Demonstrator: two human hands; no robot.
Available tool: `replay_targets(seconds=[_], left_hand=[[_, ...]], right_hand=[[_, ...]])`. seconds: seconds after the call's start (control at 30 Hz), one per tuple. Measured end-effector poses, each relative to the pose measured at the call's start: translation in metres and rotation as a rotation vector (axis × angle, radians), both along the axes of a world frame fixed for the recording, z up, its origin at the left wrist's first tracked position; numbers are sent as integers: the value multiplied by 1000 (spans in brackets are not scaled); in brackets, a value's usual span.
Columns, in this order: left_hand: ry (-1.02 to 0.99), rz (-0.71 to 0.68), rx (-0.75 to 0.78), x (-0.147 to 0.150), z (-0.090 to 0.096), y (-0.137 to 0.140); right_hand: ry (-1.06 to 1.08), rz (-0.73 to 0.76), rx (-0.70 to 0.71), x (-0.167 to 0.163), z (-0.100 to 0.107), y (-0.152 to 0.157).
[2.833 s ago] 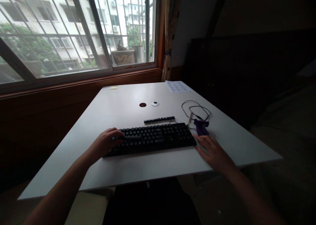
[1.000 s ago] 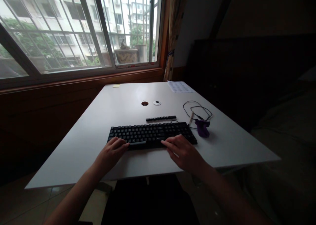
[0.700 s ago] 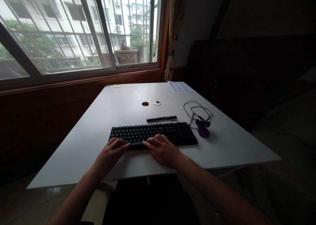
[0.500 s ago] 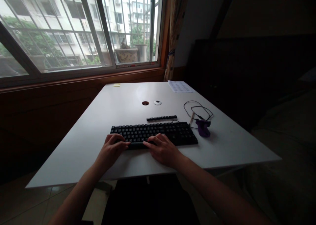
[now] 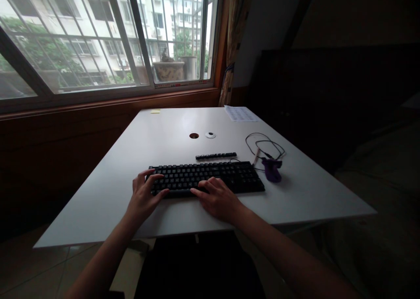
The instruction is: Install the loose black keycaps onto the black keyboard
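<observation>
A black keyboard (image 5: 197, 177) lies on the white table in front of me. My left hand (image 5: 144, 194) is over its left end, fingers spread across the keys and thumb by the front edge. Nothing is held in it. Near the middle of the keyboard's front edge rests my right hand (image 5: 218, 197), its fingers bent over the keys and its thumb stretched out at the space bar area; it grips nothing. Just behind the keyboard is a narrow row of black keycaps (image 5: 215, 156). Some keys are hidden under both hands.
To the keyboard's right sit a crumpled purple object (image 5: 272, 171), a thin pale stick (image 5: 256, 155) and a looped black cable (image 5: 285, 152). Farther back are a round hole (image 5: 194, 136), a white disc-shaped cover (image 5: 210, 135), printed paper (image 5: 241, 114) and yellow notes (image 5: 155, 111).
My left hand has shifted slightly left and its fingers have spread and reached farther up over the keys. The right hand stays nearly in place; the view has shifted slightly.
</observation>
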State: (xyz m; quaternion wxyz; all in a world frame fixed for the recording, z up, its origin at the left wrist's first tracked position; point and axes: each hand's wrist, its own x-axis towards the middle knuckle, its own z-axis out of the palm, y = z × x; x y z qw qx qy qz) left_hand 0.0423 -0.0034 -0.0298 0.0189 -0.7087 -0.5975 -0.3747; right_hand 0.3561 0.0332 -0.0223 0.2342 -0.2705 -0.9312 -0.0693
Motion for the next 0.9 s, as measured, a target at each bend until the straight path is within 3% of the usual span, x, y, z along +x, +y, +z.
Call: replay_targets(seconds=[0.27,0.53,0.9], left_hand=[[-55,1,1,0,1,-2],[-472,16,-68,-20,-8,5],[-370,31,-56,-19,-9,5]], right_hand=[[10,-20,-10,0,0,-4],[56,-17,-4,2,1,-4],[55,-8,-6,0,-1,-2]])
